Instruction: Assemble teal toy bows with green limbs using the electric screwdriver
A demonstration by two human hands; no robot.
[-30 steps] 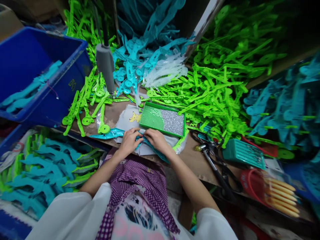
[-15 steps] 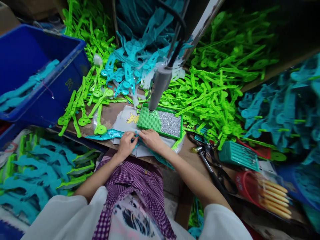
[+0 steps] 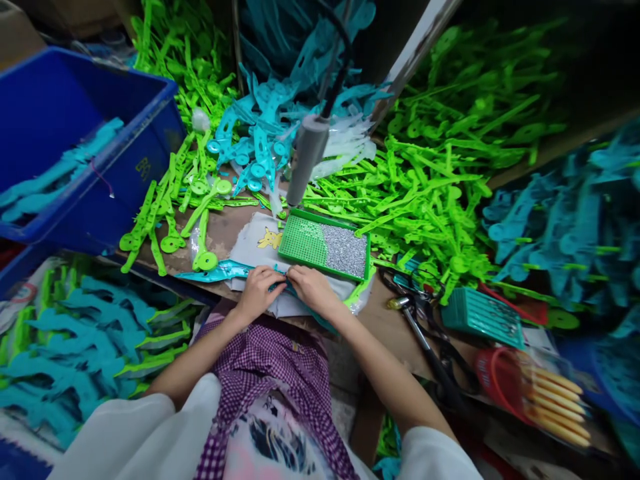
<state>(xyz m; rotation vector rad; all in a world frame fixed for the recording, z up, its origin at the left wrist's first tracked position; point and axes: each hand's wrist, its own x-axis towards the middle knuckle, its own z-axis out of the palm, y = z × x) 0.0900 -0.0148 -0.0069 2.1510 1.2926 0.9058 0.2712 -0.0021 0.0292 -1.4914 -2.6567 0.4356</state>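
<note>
Both of my hands rest at the near edge of the wooden table (image 3: 390, 320). My left hand (image 3: 260, 290) and my right hand (image 3: 311, 285) are curled, fingertips meeting on a long teal plastic piece (image 3: 220, 271) that lies across a white sheet with a yellow figure (image 3: 263, 243). Just beyond my fingers sits a green tray (image 3: 325, 247), half covered with small silver studs. A grey cylindrical tool (image 3: 305, 159) hangs on a black cable above the tray's far left corner.
Heaps of neon green plastic pieces (image 3: 425, 180) and teal ones (image 3: 260, 140) cover the back of the table. A blue crate (image 3: 75, 140) stands at left, more teal shapes (image 3: 75, 333) below it. Scissors (image 3: 425, 327), a teal box (image 3: 483, 317) and a red basket (image 3: 505, 380) lie at right.
The hanging grey tool swung from the left side to above the green tray, then drifted slightly back left. My hands stayed on the teal piece with small finger movements.
</note>
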